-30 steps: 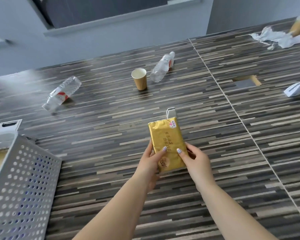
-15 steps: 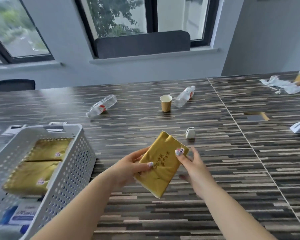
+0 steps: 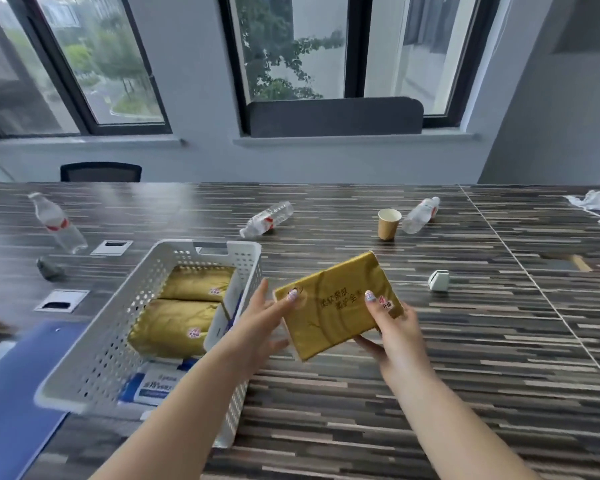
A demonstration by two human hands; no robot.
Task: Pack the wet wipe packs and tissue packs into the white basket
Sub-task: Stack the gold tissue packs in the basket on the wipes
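A gold tissue pack (image 3: 336, 306) is held tilted above the table, just right of the white basket (image 3: 94, 344). My left hand (image 3: 260, 327) grips its left end with the thumb on top. My right hand (image 3: 392, 327) grips its right end from below, thumb on the top face. Inside the basket lie two gold tissue packs (image 3: 177, 323) side by side at the far end and a white and blue wet wipe pack (image 3: 156, 386) at the near end. My left forearm hides part of the basket's right wall.
Three plastic water bottles (image 3: 267, 220) lie or stand on the striped table, with a paper cup (image 3: 388, 224) beyond the pack. A small white holder (image 3: 439, 280) sits to the right. A blue folder (image 3: 11, 393) lies left of the basket. Crumpled paper (image 3: 596, 206) is at far right.
My head has risen and turned left, so the basket shows fully. Both hands have swung the gold pack from upright to a sideways tilt, closer to the basket.
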